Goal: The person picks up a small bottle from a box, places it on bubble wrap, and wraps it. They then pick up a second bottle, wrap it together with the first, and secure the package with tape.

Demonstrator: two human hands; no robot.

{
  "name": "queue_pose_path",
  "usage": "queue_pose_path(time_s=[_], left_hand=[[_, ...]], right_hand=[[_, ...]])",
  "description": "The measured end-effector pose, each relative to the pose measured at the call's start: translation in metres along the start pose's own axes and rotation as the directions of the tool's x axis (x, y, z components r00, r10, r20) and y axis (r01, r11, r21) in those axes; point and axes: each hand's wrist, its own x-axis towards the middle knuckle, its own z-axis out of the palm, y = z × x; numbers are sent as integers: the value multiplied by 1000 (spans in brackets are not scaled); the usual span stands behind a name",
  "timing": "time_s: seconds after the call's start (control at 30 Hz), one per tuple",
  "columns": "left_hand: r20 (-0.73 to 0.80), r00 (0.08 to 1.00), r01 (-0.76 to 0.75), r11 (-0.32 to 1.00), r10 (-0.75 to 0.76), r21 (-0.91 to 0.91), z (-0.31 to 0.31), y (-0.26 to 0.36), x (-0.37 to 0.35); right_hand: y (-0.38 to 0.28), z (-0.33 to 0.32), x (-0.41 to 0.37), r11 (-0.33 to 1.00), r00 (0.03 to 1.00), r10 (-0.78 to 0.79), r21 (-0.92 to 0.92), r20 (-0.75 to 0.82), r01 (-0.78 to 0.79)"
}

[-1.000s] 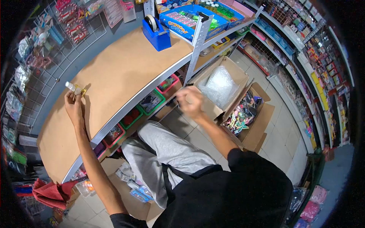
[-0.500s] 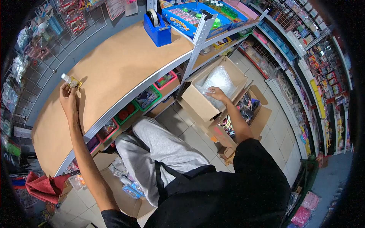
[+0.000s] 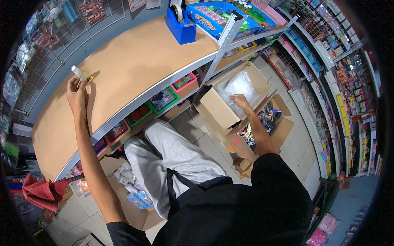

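**Bottle held on the bench, other hand in the box**

Your left hand [image 3: 77,93] is up at the far side of the bench [image 3: 135,69], fingertips closed around a small bottle [image 3: 80,74]. The bottle sits on the board with its pale cap tilted a little away from you and a yellow label low on the body. It looks light and rigid, and small enough to tip or skid on the smooth board. Hold it low on the body, not by the cap. Glass or plastic: cannot tell.

Your right hand [image 3: 239,99] is down in the open box [image 3: 213,110] on the floor, lying on the bubble wrap [image 3: 240,82]. The fingers are hidden from here, so you can't tell whether they have closed on it. The wrap should be soft, near weightless, springy and slick. It is best taken by a bunched fold or an edge.

Nearby: a blue tape dispenser [image 3: 182,28] at the bench's right end, and a second box [image 3: 283,131] of bright toys just beside the first.
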Motion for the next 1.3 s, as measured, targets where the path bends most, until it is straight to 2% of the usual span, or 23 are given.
queue_pose_path(time_s=[0.1,0.17,0.2,0.3,0.4,0.5,0.6,0.7,0.8,0.9,1.0,1.1,1.2,1.23,1.3], left_hand=[[-7,999,32,999,-33,-28,1,-2,1],[16,1000,16,997,-15,-73,0,-5,3],[26,1000,8,995,-5,-96,1,-3,2],[-11,1000,29,1000,-29,-3,3,3,0],[18,1000,-12,994,14,-106,-1,-7,3],[6,1000,19,999,-19,-37,0,-4,3],[-18,998,54,999,-54,-10,1,1,0],[-14,1000,4,1000,-5,-26,1,-3,2],[5,999,31,999,-31,-37,0,-5,3],[4,1000,23,999,-23,-41,0,-5,2],[2,1000,3,998,-3,-59,0,-7,2],[-12,1000,22,1000,-22,1,1,-3,1],[-19,999,26,1000,-26,-10,2,-2,1],[-10,1000,16,999,-17,-29,1,-5,2],[3,1000,-1,998,1,-70,-1,-10,3]], right_hand=[[-12,-4,-14,986,989,110,139,-102,-95],[42,-6,32,982,972,-74,155,-221,110],[42,-7,34,965,946,-165,153,-280,213],[31,-18,29,963,924,-127,178,-361,202],[18,-29,27,962,870,-198,80,-451,260],[20,-38,39,975,857,-144,77,-496,208],[-26,-43,2,958,775,-160,93,-611,271],[-51,-32,-9,853,669,-211,200,-713,482],[-55,-28,-14,894,752,-436,-142,-494,425],[-58,-29,-1,954,911,-268,48,-313,297],[-54,2,-24,796,776,-584,-353,-239,491],[-65,9,-54,739,795,-605,-352,28,575],[-46,15,-46,781,819,-556,-428,-144,455],[-55,10,-54,804,812,-526,-458,-254,378],[-78,-12,-69,849,821,-480,-399,-311,345]])
